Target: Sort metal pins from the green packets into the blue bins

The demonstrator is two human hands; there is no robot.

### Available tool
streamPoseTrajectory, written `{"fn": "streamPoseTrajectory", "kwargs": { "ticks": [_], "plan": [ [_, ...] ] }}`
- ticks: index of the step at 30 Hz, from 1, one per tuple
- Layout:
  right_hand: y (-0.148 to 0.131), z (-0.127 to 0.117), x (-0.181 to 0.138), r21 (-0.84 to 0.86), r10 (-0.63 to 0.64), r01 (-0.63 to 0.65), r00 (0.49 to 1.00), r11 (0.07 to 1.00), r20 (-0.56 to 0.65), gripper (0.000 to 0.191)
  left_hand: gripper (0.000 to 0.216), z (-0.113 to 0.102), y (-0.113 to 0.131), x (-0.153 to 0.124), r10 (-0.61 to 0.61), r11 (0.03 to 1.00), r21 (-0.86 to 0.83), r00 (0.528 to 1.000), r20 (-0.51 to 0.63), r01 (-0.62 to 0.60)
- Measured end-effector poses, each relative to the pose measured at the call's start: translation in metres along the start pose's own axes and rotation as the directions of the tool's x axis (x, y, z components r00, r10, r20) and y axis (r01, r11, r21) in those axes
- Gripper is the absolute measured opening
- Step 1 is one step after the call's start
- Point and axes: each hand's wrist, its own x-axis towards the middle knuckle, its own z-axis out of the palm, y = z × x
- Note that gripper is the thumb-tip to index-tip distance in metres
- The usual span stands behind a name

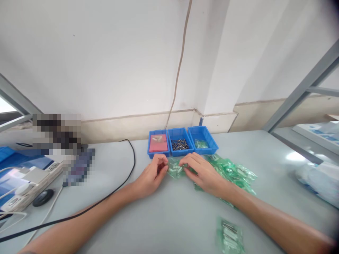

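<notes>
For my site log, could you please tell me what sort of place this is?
Likely a small-parts packing bench: blue bins, one holding screws, a pile of green bags, and the left hand and right hand on one small bag.

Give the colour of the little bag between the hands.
The little bag is translucent green, clearest in the head view.

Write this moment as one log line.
left hand: pinching green bag | right hand: resting on same bag | behind: blue trays
</notes>
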Motion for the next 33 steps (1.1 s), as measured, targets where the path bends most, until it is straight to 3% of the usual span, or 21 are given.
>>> {"fn": "streamPoseTrajectory", "kwargs": {
  "ticks": [6, 12, 16, 20, 33],
  "plan": [
    [0.002, 0.001, -0.002, -0.040, 0.011, -0.012, 1.000, 0.999, -0.013, 0.012, 0.019, -0.002, 0.003, 0.000, 0.052, 0.982, 0.174, 0.994, 0.094, -0.068],
    [0.002, 0.002, 0.001, -0.076, 0.041, -0.046, 0.997, 0.996, -0.058, 0.011, 0.021, -0.003, 0.007, 0.001, 0.124, 0.960, 0.235, 0.985, 0.119, -0.149],
    [0.000, 0.002, 0.001, -0.066, 0.040, -0.041, 0.999, 0.997, -0.007, 0.014, 0.011, -0.005, 0.012, 0.001, 0.115, 0.964, 0.227, 0.987, 0.115, -0.138],
    [-0.001, 0.003, 0.000, -0.059, -0.008, 0.011, 0.999, 0.998, 0.048, 0.014, 0.023, -0.004, 0.007, 0.003, 0.097, 0.970, 0.215, 0.992, 0.085, -0.113],
    [-0.006, -0.002, 0.000, -0.011, 0.068, -0.068, 0.997, 0.998, 0.048, 0.008, 0.033, -0.002, 0.000, 0.003, 0.060, 0.967, 0.240, 0.994, 0.094, -0.081]
  ]
}}
